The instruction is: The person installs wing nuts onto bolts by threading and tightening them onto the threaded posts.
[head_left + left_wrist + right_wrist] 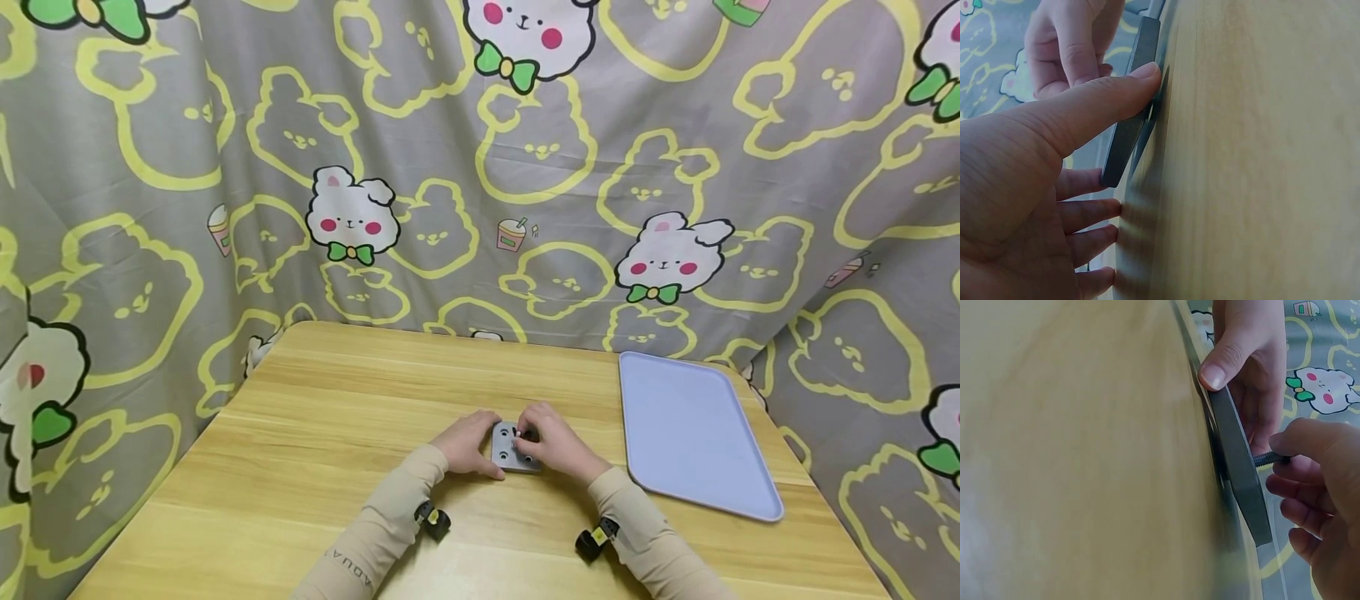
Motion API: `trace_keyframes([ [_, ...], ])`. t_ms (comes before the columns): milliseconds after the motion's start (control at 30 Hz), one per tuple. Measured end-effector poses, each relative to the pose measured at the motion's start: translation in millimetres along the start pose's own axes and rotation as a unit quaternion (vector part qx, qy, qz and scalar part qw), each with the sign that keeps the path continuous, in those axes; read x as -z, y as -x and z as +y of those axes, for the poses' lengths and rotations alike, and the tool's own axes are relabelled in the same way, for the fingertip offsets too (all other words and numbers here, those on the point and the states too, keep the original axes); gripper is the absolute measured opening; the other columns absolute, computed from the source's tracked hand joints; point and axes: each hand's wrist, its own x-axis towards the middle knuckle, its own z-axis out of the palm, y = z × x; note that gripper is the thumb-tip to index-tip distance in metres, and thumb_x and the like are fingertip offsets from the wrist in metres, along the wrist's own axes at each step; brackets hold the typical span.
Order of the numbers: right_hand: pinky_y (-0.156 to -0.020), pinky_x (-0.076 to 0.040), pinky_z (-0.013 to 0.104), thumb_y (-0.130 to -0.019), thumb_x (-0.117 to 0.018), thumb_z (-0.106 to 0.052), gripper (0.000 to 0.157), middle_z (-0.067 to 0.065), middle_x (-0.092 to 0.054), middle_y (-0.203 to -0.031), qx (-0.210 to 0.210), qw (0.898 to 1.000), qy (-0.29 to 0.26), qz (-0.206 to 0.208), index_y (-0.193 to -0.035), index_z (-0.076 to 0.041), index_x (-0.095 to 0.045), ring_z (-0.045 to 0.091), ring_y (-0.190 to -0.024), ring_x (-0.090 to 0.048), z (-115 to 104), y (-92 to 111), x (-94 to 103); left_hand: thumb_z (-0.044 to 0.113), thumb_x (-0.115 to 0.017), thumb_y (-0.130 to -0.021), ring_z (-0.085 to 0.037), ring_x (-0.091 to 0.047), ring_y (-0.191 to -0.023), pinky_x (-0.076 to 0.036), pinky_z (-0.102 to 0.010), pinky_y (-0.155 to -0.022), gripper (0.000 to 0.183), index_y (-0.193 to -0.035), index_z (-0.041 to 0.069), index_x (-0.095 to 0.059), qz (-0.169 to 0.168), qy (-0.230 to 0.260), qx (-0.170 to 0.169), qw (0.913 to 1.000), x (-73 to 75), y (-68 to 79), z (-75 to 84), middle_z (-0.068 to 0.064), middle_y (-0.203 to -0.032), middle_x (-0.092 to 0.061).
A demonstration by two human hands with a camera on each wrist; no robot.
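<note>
A small grey plate (516, 462) with several round holes lies low over the wooden table, in front of the person. My left hand (467, 443) grips it from the left, thumb at the near edge and fingers toward the far edge. In the right wrist view, a dark threaded bolt (1265, 459) stands out from the plate's upper face. Thumb and fingers of my right hand (557, 443) pinch the bolt's outer end; its head is hidden by them. From the left wrist, the plate (1130, 119) shows edge-on, slightly raised off the tabletop on one side.
A light blue tray (693, 433) lies on the right part of the wooden table (360, 392). Small black wrist cameras (432, 521) sit on both sleeves. A grey curtain (442, 150) with cartoon bears hangs behind the table and at its sides.
</note>
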Motion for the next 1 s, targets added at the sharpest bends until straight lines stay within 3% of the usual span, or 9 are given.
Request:
trace_keyframes([
  [233, -0.081, -0.048, 0.032, -0.086, -0.073, -0.022, 0.016, -0.007, -0.058, -0.089, -0.002, 1.000, 0.016, -0.010, -0.087, -0.017, -0.059, 0.013, -0.095, -0.050, -2.8, 2.3, 3.3, 0.049, -0.084, -0.070, -0.027, -0.049, -0.132, -0.039, -0.041, -0.115, 0.091, -0.140, 0.007, -0.044, -0.005, 0.002, 0.004, 1.0000, 0.6, 1.0, 0.5, -0.010, -0.143, -0.050],
  [467, -0.087, -0.050, 0.040, -0.093, -0.065, -0.027, 0.015, 0.000, -0.065, -0.104, -0.009, 0.999, -0.034, -0.021, -0.100, -0.014, -0.066, 0.021, -0.101, -0.056, -2.6, 1.9, 20.6, 0.048, -0.084, -0.070, -0.027, -0.049, -0.132, -0.039, -0.041, -0.114, 0.092, -0.141, 0.006, -0.044, -0.004, 0.009, 0.004, 0.9999, 1.3, 1.8, 0.7, -0.010, -0.143, -0.051],
  [533, -0.087, -0.050, 0.040, -0.095, -0.063, -0.026, 0.015, 0.000, -0.066, -0.105, -0.005, 0.999, -0.027, -0.020, -0.103, -0.014, -0.066, 0.021, -0.101, -0.057, 1.1, 0.6, 23.1, 0.048, -0.084, -0.069, -0.027, -0.049, -0.132, -0.039, -0.041, -0.115, 0.092, -0.141, 0.006, -0.044, -0.003, 0.009, 0.005, 0.9999, 0.7, 1.4, 0.4, -0.010, -0.143, -0.050],
  [800, -0.087, -0.050, 0.035, -0.088, -0.070, -0.016, 0.020, -0.001, -0.066, -0.107, 0.024, 0.999, -0.005, -0.042, -0.107, -0.013, -0.067, 0.023, -0.101, -0.057, 14.9, -1.2, 23.8, 0.048, -0.084, -0.068, -0.027, -0.049, -0.132, -0.038, -0.041, -0.115, 0.094, -0.142, 0.006, -0.043, -0.004, 0.008, 0.006, 0.9999, 0.4, 0.2, 0.5, -0.010, -0.144, -0.050],
  [1000, -0.091, -0.050, 0.037, -0.087, -0.072, -0.016, 0.022, -0.001, -0.066, -0.111, 0.021, 0.998, -0.004, -0.054, -0.108, -0.016, -0.067, 0.020, -0.105, -0.056, 17.2, -1.2, 21.5, 0.049, -0.084, -0.068, -0.027, -0.049, -0.131, -0.039, -0.041, -0.115, 0.095, -0.141, 0.006, -0.043, -0.003, 0.006, 0.006, 1.0000, -0.5, -0.4, -0.4, -0.010, -0.144, -0.050],
])
